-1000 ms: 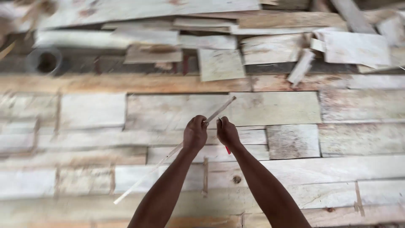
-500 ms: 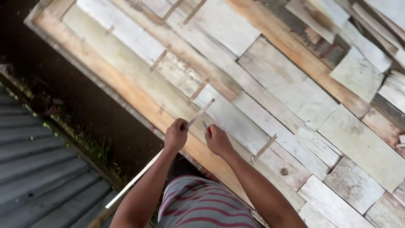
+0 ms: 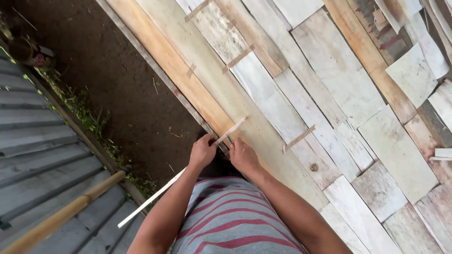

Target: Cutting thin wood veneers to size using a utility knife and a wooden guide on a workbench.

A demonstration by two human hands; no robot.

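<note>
At far left lies grey corrugated sheeting [image 3: 42,141], crossed by a wooden pole [image 3: 61,217] cut off at the bottom edge. The left hand [image 3: 202,151] is closed around a long thin wood strip [image 3: 183,171], which slants from lower left up over the plank surface [image 3: 329,94]. Just beside it, the right hand [image 3: 243,155] pinches a small red-handled tool [image 3: 230,140], mostly hidden by the fingers, against the strip. The striped shirt [image 3: 235,216] hides the ground below.

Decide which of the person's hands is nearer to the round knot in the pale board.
Right. The right hand lies just left of the round knot, on the same boards. The left hand sits farther left, gripping the thin wooden strip at the boards' edge.
</note>
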